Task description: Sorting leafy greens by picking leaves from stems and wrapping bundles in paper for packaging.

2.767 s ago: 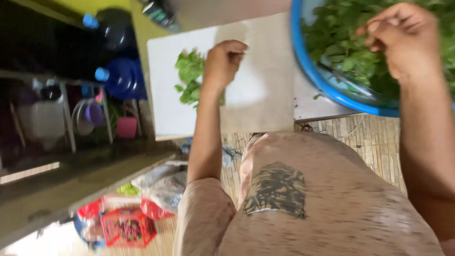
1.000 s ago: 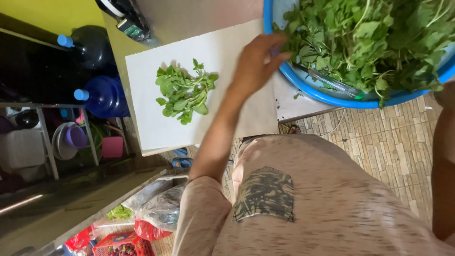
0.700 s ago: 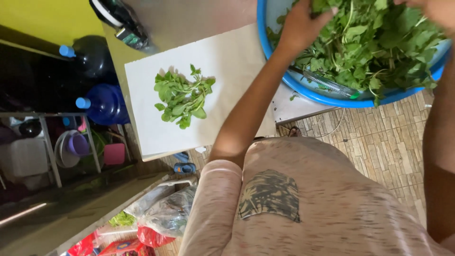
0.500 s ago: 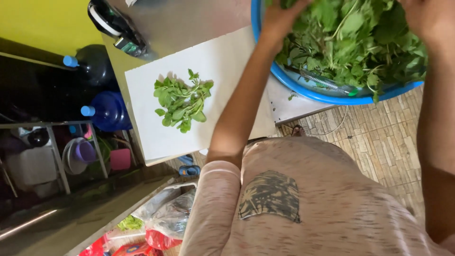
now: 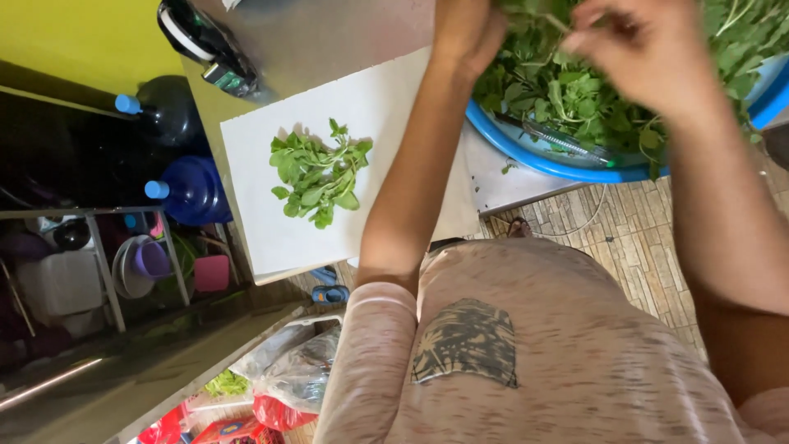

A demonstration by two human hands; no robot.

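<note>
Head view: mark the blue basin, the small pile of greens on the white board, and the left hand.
blue basin (image 5: 549,161): head view, on its near blue rim.
small pile of greens (image 5: 316,174): head view, on the pile's middle leaves.
left hand (image 5: 465,31): head view, on the back of the hand, over the basin's greens.

Both hands (image 5: 637,53) among basin (image 5: 542,160) greens (image 5: 575,90)

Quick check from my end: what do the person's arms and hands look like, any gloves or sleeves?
No gloves: left hand and right hand are bare, without visible rings or watch. The left arm is bare up to a short pinkish, heathered sleeve with a ribbed cuff; the matching shirt has a patterned chest pocket.
</note>
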